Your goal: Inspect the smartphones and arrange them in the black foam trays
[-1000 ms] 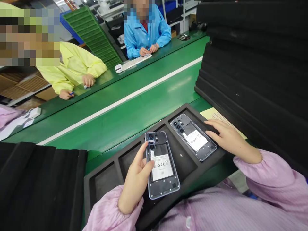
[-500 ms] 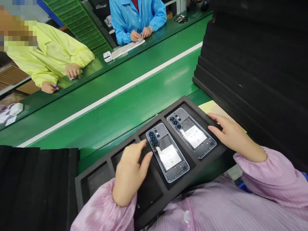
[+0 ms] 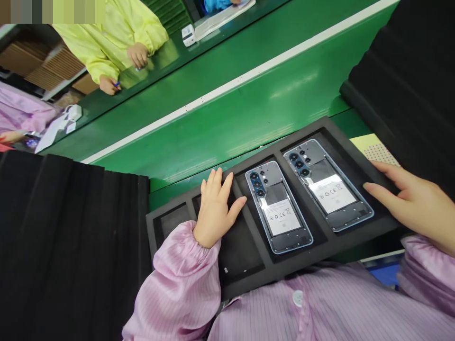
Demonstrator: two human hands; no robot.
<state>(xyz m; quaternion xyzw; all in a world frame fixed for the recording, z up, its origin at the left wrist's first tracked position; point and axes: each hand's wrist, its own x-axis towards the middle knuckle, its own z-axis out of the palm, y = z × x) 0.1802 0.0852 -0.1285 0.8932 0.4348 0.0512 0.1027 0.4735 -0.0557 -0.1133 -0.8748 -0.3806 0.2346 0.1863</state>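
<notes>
A black foam tray (image 3: pixel 320 127) with several pockets lies in front of me at the belt's near edge. Two phone back covers with camera cut-outs and white labels lie in neighbouring pockets: one in the middle (image 3: pixel 279 206), one to its right (image 3: pixel 327 183). My left hand (image 3: pixel 215 208) lies flat and open on the tray over an empty pocket, just left of the middle cover, holding nothing. My right hand (image 3: pixel 412 202) rests open on the tray's right end, fingers stretched towards the right cover without touching it.
A green conveyor belt (image 3: pixel 227 109) with a white stripe runs beyond the tray. Stacks of black foam trays stand at my left (image 3: pixel 71 237) and right (image 3: pixel 408 80). A person in a yellow coat (image 3: pixel 113 42) sits across the belt. A yellow perforated sheet (image 3: pixel 377 150) lies under the tray's right end.
My left hand set the middle cover into its pocket, let go and moved left onto the tray. The view swung down and left.
</notes>
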